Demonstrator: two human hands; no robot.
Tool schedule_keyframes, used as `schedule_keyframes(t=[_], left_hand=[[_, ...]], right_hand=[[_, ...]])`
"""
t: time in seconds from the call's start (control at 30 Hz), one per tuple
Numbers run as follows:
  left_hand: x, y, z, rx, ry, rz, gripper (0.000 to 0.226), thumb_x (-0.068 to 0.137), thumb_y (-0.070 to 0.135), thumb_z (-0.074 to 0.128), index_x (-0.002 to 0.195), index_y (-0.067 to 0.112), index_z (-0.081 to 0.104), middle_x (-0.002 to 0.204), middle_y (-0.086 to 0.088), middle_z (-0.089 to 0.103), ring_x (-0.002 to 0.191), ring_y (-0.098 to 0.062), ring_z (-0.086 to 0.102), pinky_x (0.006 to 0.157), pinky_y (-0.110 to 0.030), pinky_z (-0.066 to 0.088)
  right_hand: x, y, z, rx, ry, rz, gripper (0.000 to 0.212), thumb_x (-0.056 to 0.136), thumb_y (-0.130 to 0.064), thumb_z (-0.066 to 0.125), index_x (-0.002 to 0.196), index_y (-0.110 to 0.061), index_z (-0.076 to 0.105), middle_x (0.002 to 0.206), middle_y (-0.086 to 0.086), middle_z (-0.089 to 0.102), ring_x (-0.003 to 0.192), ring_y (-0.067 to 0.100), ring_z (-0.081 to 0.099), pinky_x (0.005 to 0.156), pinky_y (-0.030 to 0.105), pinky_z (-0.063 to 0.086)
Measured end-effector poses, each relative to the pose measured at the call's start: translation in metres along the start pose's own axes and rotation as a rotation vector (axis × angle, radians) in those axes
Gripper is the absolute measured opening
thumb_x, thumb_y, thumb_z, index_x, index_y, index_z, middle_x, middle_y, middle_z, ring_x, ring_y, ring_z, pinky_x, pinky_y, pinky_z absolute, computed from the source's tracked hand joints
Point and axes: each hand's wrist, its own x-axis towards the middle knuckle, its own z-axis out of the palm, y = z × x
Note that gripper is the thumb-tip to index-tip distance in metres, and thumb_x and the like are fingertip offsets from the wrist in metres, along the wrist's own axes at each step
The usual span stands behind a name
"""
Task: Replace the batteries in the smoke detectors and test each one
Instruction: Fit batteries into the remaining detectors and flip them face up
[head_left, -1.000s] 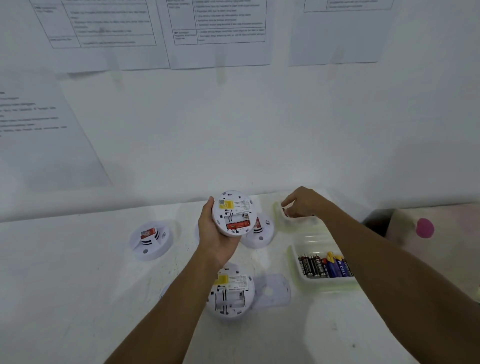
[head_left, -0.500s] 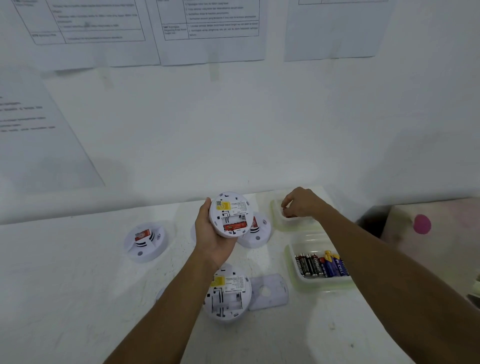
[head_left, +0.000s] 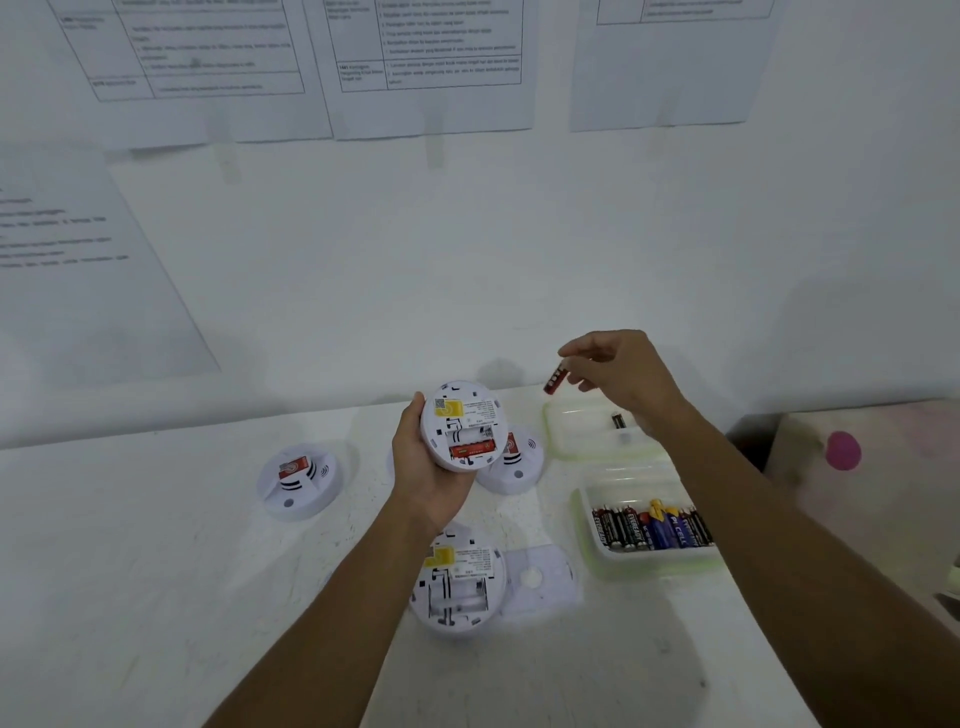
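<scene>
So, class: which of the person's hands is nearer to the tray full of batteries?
Right. The right hand hangs above the far tray, its forearm passing over the tray of batteries. The left hand holds a detector off to that tray's left.

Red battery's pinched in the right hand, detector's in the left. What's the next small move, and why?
Probably carry the red battery across to the held detector and seat it in the empty slot above the one already fitted; the left hand presents the compartment open.
</scene>
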Motion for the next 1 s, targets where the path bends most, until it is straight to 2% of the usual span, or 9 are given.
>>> schedule_keyframes(t=[0.13,0.23,0.33,0.47,0.53,0.63,0.7,0.8,1.0], left_hand=[[-0.003,-0.001,0.002,0.021,0.007,0.011,0.058,0.099,0.050,0.038,0.135,0.008,0.056,0.130,-0.020,0.062,0.121,-0.035,0.056,0.099,-0.047,0.046],[-0.009,-0.001,0.003,0.058,0.003,0.010,0.058,0.100,0.051,0.035,0.128,0.006,0.060,0.118,-0.019,0.067,0.110,-0.032,0.060,0.103,-0.046,0.044],[-0.016,-0.001,0.002,0.094,0.016,0.016,0.055,0.100,0.051,0.034,0.120,0.009,0.064,0.114,-0.017,0.068,0.110,-0.031,0.060,0.105,-0.046,0.041],[-0.027,-0.001,-0.001,0.150,0.023,0.047,0.056,0.099,0.051,0.035,0.118,0.009,0.066,0.114,-0.017,0.067,0.109,-0.031,0.060,0.093,-0.041,0.048],[-0.033,-0.001,-0.002,0.188,0.014,0.060,0.056,0.099,0.051,0.035,0.118,0.009,0.066,0.110,-0.016,0.068,0.102,-0.029,0.063,0.086,-0.039,0.050],[-0.045,-0.001,-0.005,0.206,0.008,0.069,0.056,0.099,0.050,0.035,0.122,0.008,0.064,0.108,-0.015,0.069,0.099,-0.029,0.065,0.086,-0.040,0.052],[-0.054,0.000,-0.008,0.204,0.020,0.072,0.054,0.099,0.050,0.037,0.120,0.009,0.065,0.108,-0.016,0.069,0.098,-0.029,0.066,0.087,-0.041,0.052],[-0.068,0.004,-0.013,0.214,0.034,0.070,0.052,0.098,0.050,0.038,0.116,0.010,0.066,0.104,-0.015,0.070,0.091,-0.026,0.068,0.075,-0.037,0.056],[-0.098,0.017,-0.028,0.180,0.029,0.109,0.050,0.095,0.048,0.042,0.112,0.010,0.068,0.107,-0.017,0.070,0.100,-0.029,0.065,0.098,-0.045,0.046]], right_hand=[[-0.041,-0.030,0.026,0.214,-0.158,-0.038,0.010,0.084,0.001,0.070,0.094,-0.002,0.072,0.083,0.015,0.074,0.073,0.023,0.072,0.071,0.030,0.060],[-0.067,-0.035,0.048,0.092,-0.238,-0.063,0.009,0.083,-0.003,0.072,0.091,-0.008,0.073,0.080,0.005,0.076,0.075,0.019,0.074,0.070,0.030,0.061],[-0.083,-0.030,0.065,-0.038,-0.214,-0.122,0.012,0.080,-0.006,0.075,0.083,-0.018,0.074,0.074,-0.010,0.073,0.070,0.007,0.072,0.061,0.020,0.054],[-0.094,-0.023,0.081,0.003,-0.208,-0.146,0.016,0.081,-0.009,0.075,0.084,-0.024,0.077,0.089,-0.004,0.074,0.078,0.010,0.073,0.076,0.030,0.059],[-0.099,-0.021,0.088,0.001,-0.201,-0.152,0.015,0.078,-0.012,0.078,0.089,-0.022,0.076,0.090,-0.003,0.072,0.075,0.009,0.071,0.073,0.027,0.057],[-0.104,-0.020,0.094,-0.077,-0.064,-0.113,0.042,0.068,-0.029,0.087,0.104,-0.025,0.064,0.097,-0.003,0.060,0.079,0.009,0.059,0.070,0.022,0.051],[-0.107,-0.019,0.097,-0.145,-0.014,-0.074,0.070,0.061,-0.038,0.090,0.119,-0.029,0.051,0.109,-0.004,0.047,0.100,0.009,0.051,0.083,0.026,0.049],[-0.114,-0.019,0.107,-0.139,-0.046,-0.010,0.099,0.056,-0.044,0.091,0.136,-0.031,0.034,0.124,-0.006,0.037,0.123,0.014,0.037,0.103,0.040,0.042],[-0.126,-0.023,0.130,-0.106,-0.106,0.066,0.119,0.049,-0.054,0.091,0.144,-0.038,0.020,0.146,-0.002,0.030,0.138,0.019,0.026,0.110,0.052,0.034]])
